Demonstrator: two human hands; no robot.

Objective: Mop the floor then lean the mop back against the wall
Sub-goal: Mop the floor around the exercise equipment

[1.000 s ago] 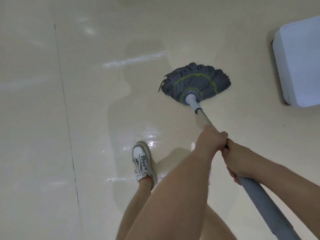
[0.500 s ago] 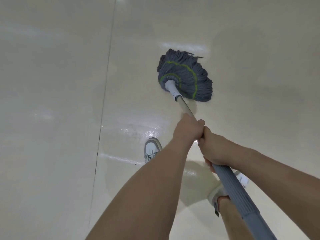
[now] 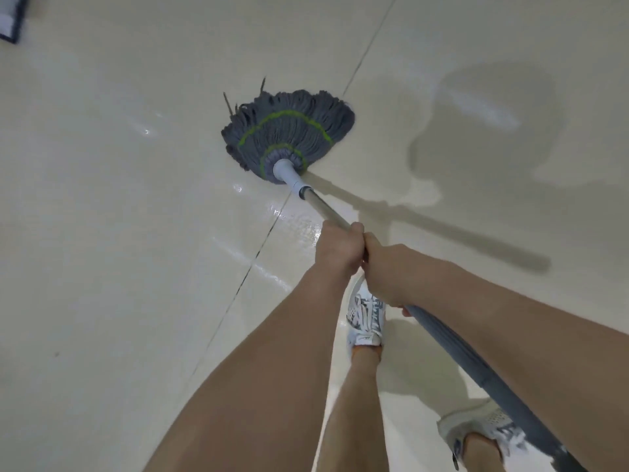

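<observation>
Two hands hold the mop shaft, stacked and touching, as they did half a second ago. The right hand [image 3: 388,274] is nearer, its fingers curled round the top of the ribbed grey grip [image 3: 476,369]. The left hand [image 3: 340,248] is wrapped round the bare metal tube [image 3: 320,204] just beyond it.

A white sneaker [image 3: 366,318] now shows between the forearms; earlier it lay left of them. The other sneaker [image 3: 483,427] is partly behind the grip.

Farther out, the grey string mop head [image 3: 289,131] with green stitching lies fanned flat on the glossy cream tile floor [image 3: 102,267]. It now sits across the dark tile joint [image 3: 258,243], which earlier ran well to its left. A person's shadow [image 3: 476,131] has appeared to the right.

The grip's lower end is cut off at the bottom edge, and both palms are hidden. At the far top-left corner, a dark-edged object [image 3: 10,18] is cropped too much to identify.
</observation>
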